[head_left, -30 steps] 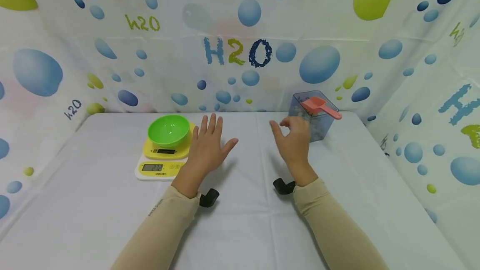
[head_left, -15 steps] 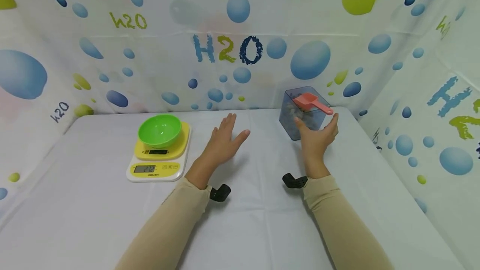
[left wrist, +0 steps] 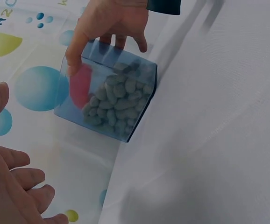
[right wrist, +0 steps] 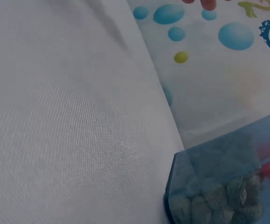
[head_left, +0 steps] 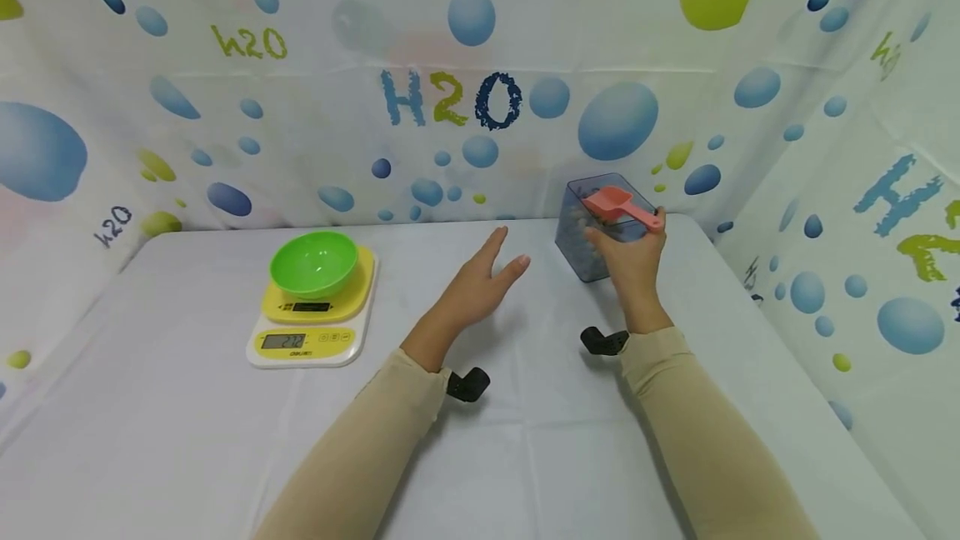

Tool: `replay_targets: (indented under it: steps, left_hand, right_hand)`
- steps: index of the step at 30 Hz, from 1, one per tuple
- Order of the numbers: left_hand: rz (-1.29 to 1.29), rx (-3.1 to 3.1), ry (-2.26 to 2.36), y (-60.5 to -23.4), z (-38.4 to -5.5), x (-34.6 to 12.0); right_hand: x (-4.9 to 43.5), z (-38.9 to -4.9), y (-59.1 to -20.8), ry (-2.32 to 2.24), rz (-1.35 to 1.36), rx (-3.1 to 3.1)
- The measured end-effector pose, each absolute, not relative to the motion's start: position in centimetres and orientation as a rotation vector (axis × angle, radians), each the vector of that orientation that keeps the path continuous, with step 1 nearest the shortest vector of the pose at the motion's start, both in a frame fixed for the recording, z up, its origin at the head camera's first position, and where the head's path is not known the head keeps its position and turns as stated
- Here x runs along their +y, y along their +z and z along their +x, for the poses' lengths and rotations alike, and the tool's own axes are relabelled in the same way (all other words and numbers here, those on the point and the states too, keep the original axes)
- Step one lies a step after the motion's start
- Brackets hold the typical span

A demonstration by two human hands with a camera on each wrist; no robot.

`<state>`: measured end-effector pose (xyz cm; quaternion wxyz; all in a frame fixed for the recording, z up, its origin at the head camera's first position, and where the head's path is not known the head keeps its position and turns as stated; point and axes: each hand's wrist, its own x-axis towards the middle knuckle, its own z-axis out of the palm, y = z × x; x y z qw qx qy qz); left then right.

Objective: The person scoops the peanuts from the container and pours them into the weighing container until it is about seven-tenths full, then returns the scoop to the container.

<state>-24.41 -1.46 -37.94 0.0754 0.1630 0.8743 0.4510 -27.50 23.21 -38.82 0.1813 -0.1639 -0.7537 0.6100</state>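
Observation:
A clear blue box [head_left: 576, 238] of grey-green beans stands at the table's back right, with a pink scoop [head_left: 619, 205] lying across its top. My right hand [head_left: 634, 262] grips the box from the near side; in the left wrist view its thumb and fingers [left wrist: 108, 22] clasp the box [left wrist: 112, 101] on either side. The scoop [left wrist: 81, 87] shows red through the wall. My left hand [head_left: 486, 283] hovers open just left of the box, fingers straight and holding nothing. The right wrist view shows only a corner of the box [right wrist: 223, 191].
A green bowl [head_left: 313, 263] sits on a yellow kitchen scale [head_left: 302, 338] with a lit display at the left. White cloth covers the table [head_left: 187, 440]. Bubble-print curtains [head_left: 450, 98] wall in the back and both sides, close behind the box.
My right hand has reached forward and closed around the box. My left hand has drifted right toward the box, still open.

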Motion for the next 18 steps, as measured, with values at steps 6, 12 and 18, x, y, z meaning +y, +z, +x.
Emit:
replay_targets:
  steps: [6,12,18]
  left_hand:
    - [0.463,2.61,1.354,-37.8,-24.5,-1.8]
    - [0.435,2.578,1.395,-37.8,-24.7,-2.7]
    - [0.431,2.563,1.415,-37.5,-24.7,-3.8]
  right_hand:
    - [23.8,-27.4,-39.0,1.691,-0.387,-2.212]
    - [24.0,-26.7,-39.0,1.734,-0.173,-2.428]
    - [23.3,-26.0,-38.9,1.823,0.082,-2.568]
